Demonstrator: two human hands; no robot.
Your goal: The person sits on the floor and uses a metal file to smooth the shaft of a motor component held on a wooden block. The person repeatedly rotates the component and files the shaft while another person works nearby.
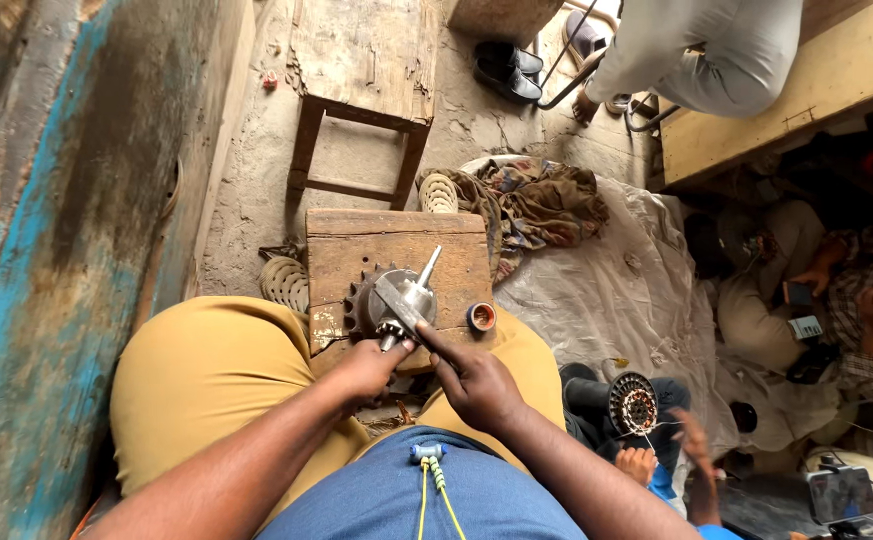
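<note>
A round silver metal motor part with a protruding shaft (409, 292) stands on a small worn wooden block (357, 255), which rests across the person's lap between the mustard-yellow trouser legs (207, 370). The shaft tilts up and to the right. A flat grey metal file-like tool (400, 305) lies diagonally across the top of the motor part, and a dark toothed ring (359, 305) shows at its left edge. The left hand (367, 372) is closed around the lower end of the part (just under the tool), holding it steady. The right hand (474, 385) has its fingers curled and its forefinger stretched along the tool, pressing on it. Just right of the part, on the block, sits a small roll of tape with an orange rim (481, 317).

Beyond the block stands a rough wooden stool (367, 60) on the concrete floor, with a crumpled patterned cloth (537, 205) to its right on a white plastic sheet (617, 290). A pair of black shoes (507, 68) lies near the stool. To the right, another person's hand (695, 450) is near a wound copper stator (634, 402).
</note>
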